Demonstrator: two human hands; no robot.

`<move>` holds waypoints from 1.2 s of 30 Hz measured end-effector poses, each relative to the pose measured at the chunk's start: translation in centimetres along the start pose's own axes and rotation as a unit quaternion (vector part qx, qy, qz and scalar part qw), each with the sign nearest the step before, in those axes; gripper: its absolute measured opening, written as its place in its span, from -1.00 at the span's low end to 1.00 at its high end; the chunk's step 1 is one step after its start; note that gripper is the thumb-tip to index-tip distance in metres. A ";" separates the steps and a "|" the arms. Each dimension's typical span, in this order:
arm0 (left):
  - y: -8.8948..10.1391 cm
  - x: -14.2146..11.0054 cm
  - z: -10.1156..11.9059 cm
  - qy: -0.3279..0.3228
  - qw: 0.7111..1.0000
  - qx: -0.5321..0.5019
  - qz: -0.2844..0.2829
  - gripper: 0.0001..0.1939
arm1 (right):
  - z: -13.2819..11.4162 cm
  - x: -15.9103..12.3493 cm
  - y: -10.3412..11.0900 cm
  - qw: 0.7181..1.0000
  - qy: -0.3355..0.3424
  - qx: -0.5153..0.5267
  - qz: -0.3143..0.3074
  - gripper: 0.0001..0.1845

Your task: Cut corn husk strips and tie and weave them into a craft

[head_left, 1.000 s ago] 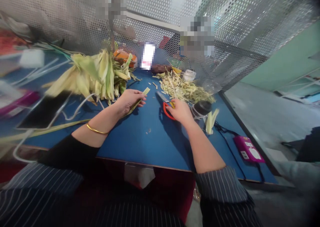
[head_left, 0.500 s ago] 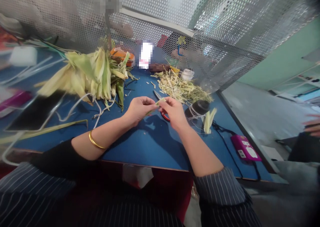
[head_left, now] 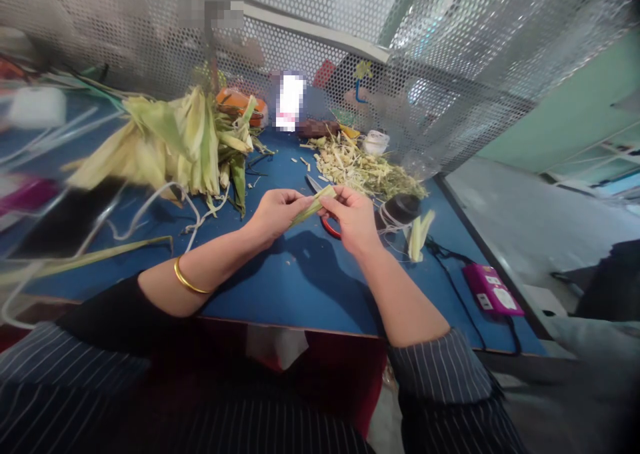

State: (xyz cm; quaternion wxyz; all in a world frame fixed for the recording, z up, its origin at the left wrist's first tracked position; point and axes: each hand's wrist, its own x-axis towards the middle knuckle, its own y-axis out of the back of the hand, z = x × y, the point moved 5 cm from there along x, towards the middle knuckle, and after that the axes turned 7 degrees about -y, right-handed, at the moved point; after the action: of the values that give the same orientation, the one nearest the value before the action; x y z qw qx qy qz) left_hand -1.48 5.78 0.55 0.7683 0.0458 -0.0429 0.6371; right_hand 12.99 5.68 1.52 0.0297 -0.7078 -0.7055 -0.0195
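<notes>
A pale green strip of corn husk is stretched between my two hands above the blue table. My left hand pinches it at the lower left, thumb on top. At the upper right end, the thumb and fingers of my right hand close on it. Beneath and behind the hands lie scissors with red handles, partly covered by my right hand. Right of that hand are a black spool wound with pale thread and a short folded piece of husk.
A large bundle of corn husks lies at the left, near a dark phone-like slab and a white cable. Husk scraps are heaped at the back. A magenta power strip sits right. Perforated metal mesh rises behind.
The husk strip shows longer and flatter between my hands. My right hand has shifted slightly right and up. A person's hand at the far right edge is gone from view.
</notes>
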 end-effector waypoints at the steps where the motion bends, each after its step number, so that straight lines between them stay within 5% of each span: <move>1: 0.0 0.0 0.0 0.002 1.000 -0.008 -0.002 -0.69 | -0.1 0.0 0.0 1.000 0.004 -0.003 0.000 -0.82; 8: 0.3 0.1 -0.3 0.022 0.999 -0.041 0.001 -0.64 | 0.0 0.2 0.3 1.000 0.024 -0.005 -0.007 -0.75; 12: 0.6 0.2 0.0 0.009 0.999 -0.036 -0.003 -0.63 | -0.7 0.0 0.3 0.996 0.089 -0.027 -0.007 -0.67; 19: 1.1 0.2 0.5 0.021 1.000 -0.021 0.010 -0.65 | -1.8 -0.8 -0.4 0.957 0.171 -0.227 -0.054 -0.88; 25: 1.2 0.3 0.5 0.015 1.000 0.010 0.012 -0.66 | -2.7 -1.7 -0.2 0.856 0.338 -0.385 0.066 -0.94; 31: 1.3 0.2 0.1 0.027 0.999 0.028 0.018 -0.68 | -2.9 -2.4 -1.3 0.741 0.412 -0.529 0.038 -0.83; 36: 1.2 0.4 0.1 -0.024 0.995 0.096 0.008 -0.73 | -3.0 -2.9 -2.0 0.661 0.437 -0.609 0.036 -0.81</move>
State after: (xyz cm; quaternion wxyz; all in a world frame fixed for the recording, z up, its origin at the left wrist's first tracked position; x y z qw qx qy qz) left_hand -2.61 6.36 0.71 0.7537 0.1344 -0.0005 0.6433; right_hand 10.99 2.55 4.36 -0.1027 -0.5027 -0.4161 -0.7507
